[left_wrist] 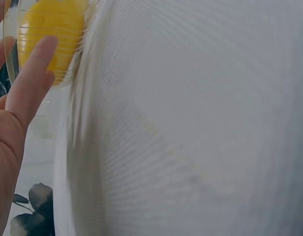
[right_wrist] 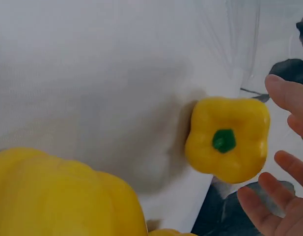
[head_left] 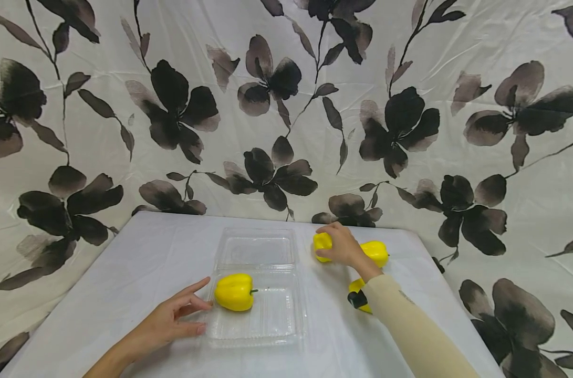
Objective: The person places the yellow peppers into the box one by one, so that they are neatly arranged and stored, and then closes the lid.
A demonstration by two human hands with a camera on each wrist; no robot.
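Floral backdrop is hung behind the white-clothed surface, on which a clear container is set approx. centre, lid folded open to the far side. Left hand is held w/ fingers spread by its left wall; contact can't be told. Right hand is poised around the far pepper, fingers parted, no firm pinch shown. In the container's left part, a stemmed pepper is laid; at right, a middle pepper and near pepper are partly hidden. Risk: w/ uneven finger closure, the far pepper could be rolled off the far edge.
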